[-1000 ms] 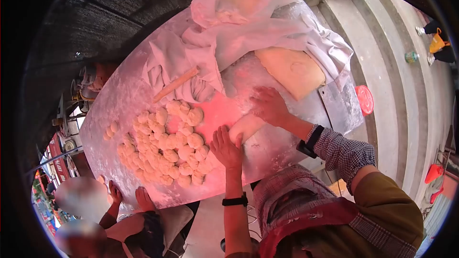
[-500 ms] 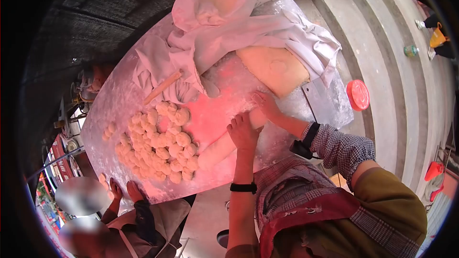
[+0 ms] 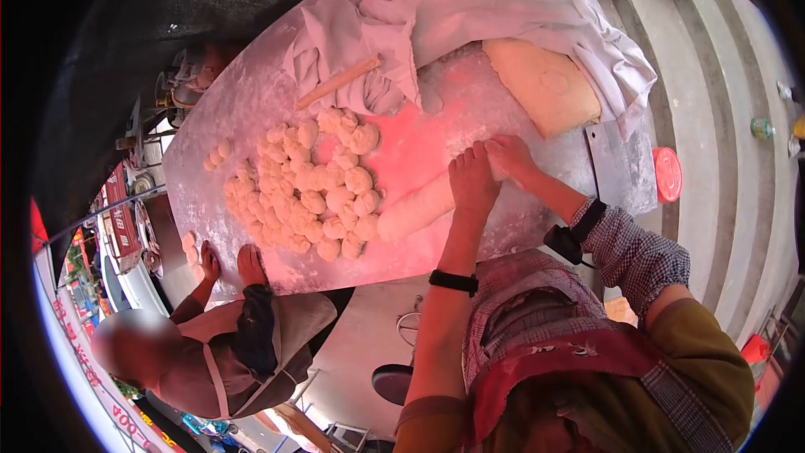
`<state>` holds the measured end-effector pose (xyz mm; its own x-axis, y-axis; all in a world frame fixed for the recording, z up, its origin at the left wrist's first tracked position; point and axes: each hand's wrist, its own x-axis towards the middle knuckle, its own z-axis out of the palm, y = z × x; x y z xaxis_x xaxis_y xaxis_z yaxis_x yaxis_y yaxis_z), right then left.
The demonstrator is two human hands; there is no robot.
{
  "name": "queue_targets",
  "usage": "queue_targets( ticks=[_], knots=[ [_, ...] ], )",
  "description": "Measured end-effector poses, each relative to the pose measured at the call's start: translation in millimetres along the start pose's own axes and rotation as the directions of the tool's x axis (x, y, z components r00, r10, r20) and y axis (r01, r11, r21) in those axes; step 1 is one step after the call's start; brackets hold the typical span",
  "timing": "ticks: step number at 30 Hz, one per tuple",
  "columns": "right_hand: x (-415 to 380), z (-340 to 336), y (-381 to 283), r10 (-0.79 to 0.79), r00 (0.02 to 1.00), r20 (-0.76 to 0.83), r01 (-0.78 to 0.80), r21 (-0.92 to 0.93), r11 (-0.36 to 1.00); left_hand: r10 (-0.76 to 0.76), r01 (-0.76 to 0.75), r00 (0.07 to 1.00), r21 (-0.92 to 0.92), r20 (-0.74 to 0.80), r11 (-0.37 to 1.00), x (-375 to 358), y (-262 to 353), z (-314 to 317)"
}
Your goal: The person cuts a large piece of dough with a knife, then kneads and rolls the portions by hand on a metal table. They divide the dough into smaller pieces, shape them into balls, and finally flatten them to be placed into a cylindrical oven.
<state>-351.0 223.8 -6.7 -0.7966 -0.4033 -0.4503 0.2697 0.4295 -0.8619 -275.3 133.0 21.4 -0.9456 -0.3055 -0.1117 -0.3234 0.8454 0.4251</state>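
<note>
A long, pale dough roll [image 3: 415,211] lies slanting across the floured table. My left hand [image 3: 474,178] is closed around it near its right end, fingers curled over the top. Right beside it, my right hand [image 3: 513,159] is closed on the very end of the roll; its fingertips are partly hidden. The roll's left end reaches a cluster of small dough pieces [image 3: 306,189]. Beyond my right hand lies a flat slab of dough [image 3: 545,88], partly bordered by white cloth [image 3: 503,17].
A rolling pin [image 3: 340,84] rests against the cloth. A wide metal blade [image 3: 604,159] lies at the table's right edge, near a red-lidded tub [image 3: 667,174]. Another person's hands [image 3: 250,264] touch the table's lower left edge. Concrete steps [image 3: 704,75] rise at the right.
My hands have come together at the roll's right end, and my right hand's fingers have closed in. The view has shifted, so the table appears further right and higher.
</note>
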Motion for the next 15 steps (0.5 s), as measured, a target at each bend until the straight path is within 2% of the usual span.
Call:
queue_targets(
  ticks=[1, 2, 3, 4, 6, 10, 12, 15],
  knots=[
    [-0.5, -2.9, -0.5, 0.007, 1.0, -0.011, -0.007, -0.042, 0.999, 0.003, -0.003, 1.0, -0.014, -0.008, 1.0, 1.4, 0.4, 2.0],
    [-2.4, -5.7, -0.4, 0.015, 1.0, -0.023, -0.017, -0.082, 0.996, -0.021, 0.021, 0.997, -0.004, 0.074, 1.0, 0.2, 0.0, 3.3],
    [-5.6, -5.4, 0.2, 0.01, 0.999, -0.035, -0.013, -0.093, 0.996, -0.04, 0.039, 0.987, 0.008, 0.155, 0.999, -0.1, 1.9, 1.9],
    [-9.2, -2.4, 0.7, 0.045, 0.998, -0.052, -0.048, -0.05, 0.998, -0.026, 0.028, 0.989, -0.006, 0.147, 1.0, -2.7, 5.5, 0.3],
    [-9.6, -0.9, 0.8, 0.07, 0.994, -0.083, -0.071, -0.017, 0.997, 0.042, -0.043, 0.996, -0.011, -0.083, 0.999, -9.2, 13.4, -1.6],
    [-14.5, 1.7, 9.0, -0.007, 0.994, -0.107, 0.003, -0.037, 0.999, 0.067, -0.063, 0.992, 0.038, -0.102, 0.997, -11.2, 11.0, 10.7],
    [-15.2, 0.9, 9.2, -0.076, 0.982, -0.171, 0.046, -0.175, 0.984, 0.1, -0.087, 0.99, 0.131, -0.096, 0.988, -10.6, 10.0, 16.3],
    [-20.9, -0.9, 2.9, -0.125, 0.972, -0.198, 0.075, -0.24, 0.968, 0.118, -0.091, 0.983, 0.185, -0.143, 0.978, -10.7, 10.0, 22.2]
  ],
)
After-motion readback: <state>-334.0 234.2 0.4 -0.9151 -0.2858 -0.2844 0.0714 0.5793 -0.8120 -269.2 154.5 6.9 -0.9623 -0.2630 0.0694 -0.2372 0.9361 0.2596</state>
